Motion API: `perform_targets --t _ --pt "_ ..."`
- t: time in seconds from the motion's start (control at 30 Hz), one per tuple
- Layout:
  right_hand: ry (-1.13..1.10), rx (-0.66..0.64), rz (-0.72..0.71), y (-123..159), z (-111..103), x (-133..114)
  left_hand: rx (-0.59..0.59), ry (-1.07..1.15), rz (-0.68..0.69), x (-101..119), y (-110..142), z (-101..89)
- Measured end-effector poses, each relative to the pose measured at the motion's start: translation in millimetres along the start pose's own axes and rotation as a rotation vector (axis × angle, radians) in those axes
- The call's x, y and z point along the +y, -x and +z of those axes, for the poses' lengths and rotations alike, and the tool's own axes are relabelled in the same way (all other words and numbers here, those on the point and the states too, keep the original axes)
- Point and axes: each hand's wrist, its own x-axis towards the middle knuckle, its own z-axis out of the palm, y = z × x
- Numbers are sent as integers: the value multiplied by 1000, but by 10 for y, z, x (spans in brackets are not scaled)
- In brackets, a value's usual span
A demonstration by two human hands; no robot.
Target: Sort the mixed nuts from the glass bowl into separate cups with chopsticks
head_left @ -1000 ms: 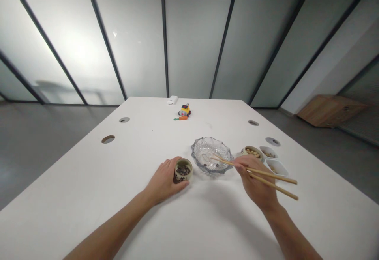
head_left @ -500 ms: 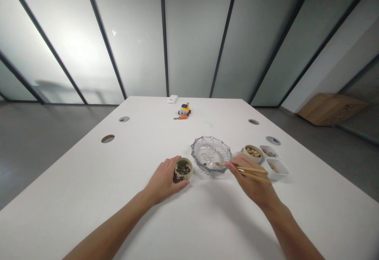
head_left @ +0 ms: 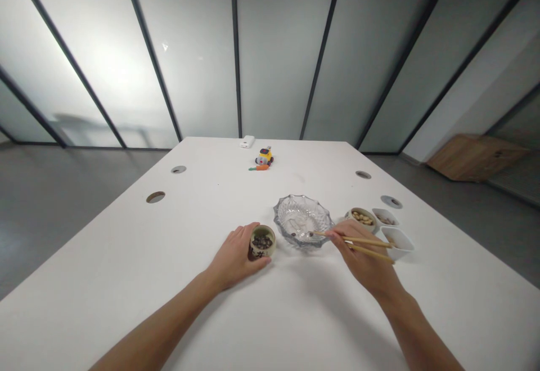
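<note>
My left hand point(head_left: 237, 255) is wrapped round a small ceramic cup point(head_left: 262, 251) with dark writing on its side. Dark beans or seeds point(head_left: 262, 241) lie inside the cup. Just right of it stands a clear glass bowl point(head_left: 295, 203) with a scalloped rim. My right hand point(head_left: 358, 253) grips a pair of wooden chopsticks point(head_left: 368, 241), whose tips reach over the near right rim into the bowl. Close to the tips is a dark bean point(head_left: 311, 234), and another bean point(head_left: 293, 235) rests farther left in the bowl. Whether the tips pinch the nearer one I cannot tell.
Beyond my right hand are a round bowl of peanuts point(head_left: 363, 217) and two white dishes point(head_left: 407, 241) with small contents. Farther back sit a toy car point(head_left: 264, 157), a toy carrot point(head_left: 259, 168) and a white box point(head_left: 247, 142). Several round holes point(head_left: 156, 197) pierce the white table.
A second dark bean now shows in the glass bowl by the chopstick tips. My right hand and the chopsticks have shifted very slightly; my left hand stays on the cup.
</note>
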Motion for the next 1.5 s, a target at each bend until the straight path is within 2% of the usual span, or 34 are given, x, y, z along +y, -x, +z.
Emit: perform_targets --t 0.4,0.73,0.83,1.0,1.13,1.2,1.33,1.4,1.5 --pt "3 -49 18 23 56 26 17 -14 11 -13 -4 8" --pt "-80 -54 59 19 40 4 3 4 21 2 0 -8" --pt "-76 -8 21 3 37 -3 -3 -7 15 6 -2 -8" --pt "-55 176 -36 -12 18 -52 -7 -26 0 17 -7 -12" --pt "-137 265 -36 13 18 -156 -7 -24 -3 23 -9 -11" --pt "-215 263 -33 33 40 -236 -2 -18 4 26 -11 -10" --pt "-355 154 -80 64 98 -357 10 -2 18 34 -12 -13" --pt "-352 147 -92 71 107 -341 13 1 18 35 -9 -15" --pt "-273 204 -66 64 87 -221 16 5 13 27 -4 -12"
